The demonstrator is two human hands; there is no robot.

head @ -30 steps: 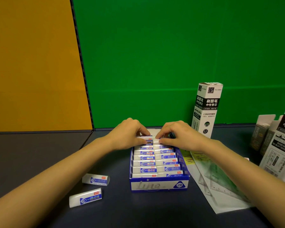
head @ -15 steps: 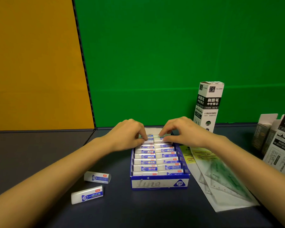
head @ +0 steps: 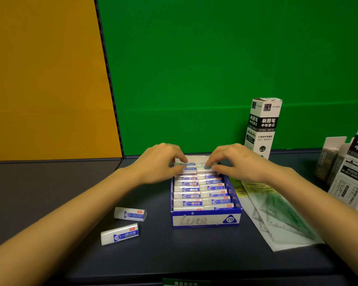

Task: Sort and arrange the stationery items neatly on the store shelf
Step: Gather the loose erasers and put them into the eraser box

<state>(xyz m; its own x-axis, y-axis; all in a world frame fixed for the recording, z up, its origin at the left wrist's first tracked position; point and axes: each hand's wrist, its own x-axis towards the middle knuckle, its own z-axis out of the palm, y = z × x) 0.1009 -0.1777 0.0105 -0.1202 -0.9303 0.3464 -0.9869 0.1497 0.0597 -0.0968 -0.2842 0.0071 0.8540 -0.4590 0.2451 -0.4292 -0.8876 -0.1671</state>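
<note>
A blue and white display box [head: 205,220] marked 2B sits on the dark shelf, filled with two rows of wrapped white erasers [head: 187,196]. My left hand [head: 159,164] pinches the rearmost eraser of the left row between thumb and fingers. My right hand [head: 234,162] pinches the rearmost eraser of the right row the same way. Two loose erasers lie left of the box, one [head: 130,213] nearer the box and one [head: 120,234] closer to me.
A tall black and white refill box [head: 264,126] stands behind the display box on the right. More such boxes [head: 353,168] stand at the far right. Clear bagged rulers and set squares [head: 277,211] lie flat right of the display box. Green and orange panels back the shelf.
Both hands have stayed at the back of the box, with the fingers shifting slightly on the rearmost erasers. The loose erasers have not moved.
</note>
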